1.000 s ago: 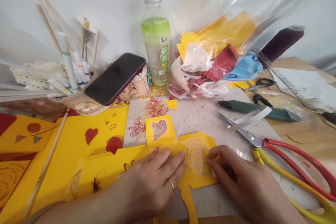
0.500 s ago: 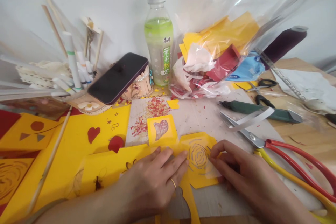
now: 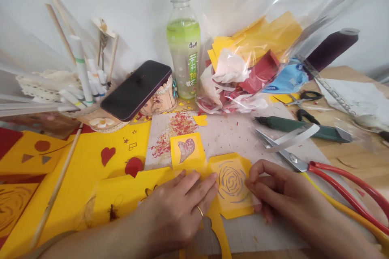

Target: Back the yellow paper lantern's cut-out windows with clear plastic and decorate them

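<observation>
My left hand (image 3: 185, 202) lies flat on the yellow cut paper, its fingers stretched out and holding it down. A ring is on one finger. Beside those fingertips is a yellow paper piece with a cut-out rose pattern (image 3: 232, 182), which a see-through film seems to cover. My right hand (image 3: 273, 188) pinches at the right edge of this piece, thumb against forefinger; whether paper or film is between them is hard to see. Just above my left hand is a yellow square with a heart-shaped cut-out (image 3: 186, 149), also under film.
Red-handled scissors (image 3: 306, 166) and a green utility knife (image 3: 304, 127) lie to the right. Behind stand a drink bottle (image 3: 184, 48), a leaning phone (image 3: 136, 89) and a clear bag of paper scraps (image 3: 243, 77). A wooden stick (image 3: 57, 186) crosses yellow sheets at left.
My right hand has shifted slightly to the right, along the edge of the rose piece, uncovering more of its pattern. My left hand stays in place.
</observation>
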`<control>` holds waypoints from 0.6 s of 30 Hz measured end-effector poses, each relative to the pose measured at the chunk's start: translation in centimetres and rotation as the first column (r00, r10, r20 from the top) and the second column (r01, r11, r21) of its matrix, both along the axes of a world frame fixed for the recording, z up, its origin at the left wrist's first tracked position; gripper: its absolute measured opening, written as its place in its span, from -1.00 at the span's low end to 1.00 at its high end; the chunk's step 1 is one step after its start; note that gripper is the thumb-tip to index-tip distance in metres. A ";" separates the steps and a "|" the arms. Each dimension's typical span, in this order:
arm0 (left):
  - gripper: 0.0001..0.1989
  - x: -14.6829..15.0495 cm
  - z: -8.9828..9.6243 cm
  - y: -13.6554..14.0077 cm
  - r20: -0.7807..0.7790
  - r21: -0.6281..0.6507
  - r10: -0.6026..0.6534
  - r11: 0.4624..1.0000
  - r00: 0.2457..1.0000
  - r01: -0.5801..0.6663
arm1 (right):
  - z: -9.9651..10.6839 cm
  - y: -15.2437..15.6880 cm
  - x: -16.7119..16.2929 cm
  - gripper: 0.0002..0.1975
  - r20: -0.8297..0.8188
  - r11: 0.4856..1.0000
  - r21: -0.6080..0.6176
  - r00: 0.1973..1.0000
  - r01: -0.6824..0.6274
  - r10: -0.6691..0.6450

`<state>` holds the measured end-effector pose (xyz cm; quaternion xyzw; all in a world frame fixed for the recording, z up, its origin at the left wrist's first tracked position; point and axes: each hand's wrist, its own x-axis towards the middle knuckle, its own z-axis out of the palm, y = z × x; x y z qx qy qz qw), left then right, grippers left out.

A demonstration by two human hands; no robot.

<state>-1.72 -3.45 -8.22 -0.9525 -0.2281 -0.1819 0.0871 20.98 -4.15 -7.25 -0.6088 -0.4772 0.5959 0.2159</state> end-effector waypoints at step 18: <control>-0.62 0.0 0.0 0.1 -0.002 0.006 -0.004 1.000 1.000 0.004 | 1.2 0.4 0.1 -0.87 -0.029 1.000 -0.016 0.999 0.013 -0.014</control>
